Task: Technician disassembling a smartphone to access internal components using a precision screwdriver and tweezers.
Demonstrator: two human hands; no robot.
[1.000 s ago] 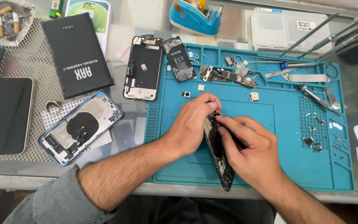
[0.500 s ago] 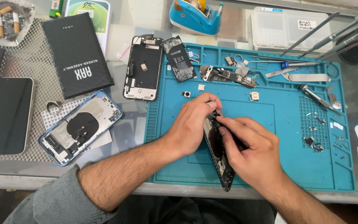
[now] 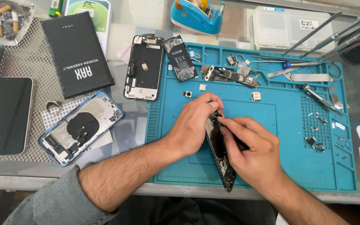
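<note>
A: Quick pass, left to right. Far left on the worktop [image 3: 30, 166]: ashtray [image 3: 6, 18] with cigarette butts, a dark phone [image 3: 5, 114] lying flat face up, a black box [image 3: 76, 54], then the blue phone back housing [image 3: 80, 128], open and gutted, coil showing.

B: And the mat?

A: Teal repair mat [image 3: 296, 137]. At its left edge a detached screen assembly [image 3: 143, 66], face down, and a battery [image 3: 181, 57] beside it. A logic board [image 3: 229, 75] sits in the top tray, tweezers [image 3: 318, 96] and loose screws to the right. Blue tape dispenser [image 3: 197, 16] behind.

B: Hands?

A: My left hand [image 3: 194, 125] is curled shut, pinching the top end of the display panel [image 3: 221, 160], which stands on edge, tilted, over the mat's front middle. My right hand [image 3: 251, 152] is closed around the panel's right side, fingertips pressed onto its inner face near the top. Whether it holds a small part too, I can't tell; the fingers hide it.

B: Step?

A: I judge it's working a small component or flex at the top of the panel. Next move calls for a steady pinch and light force, panel kept braced so the glass doesn't flex.
</note>
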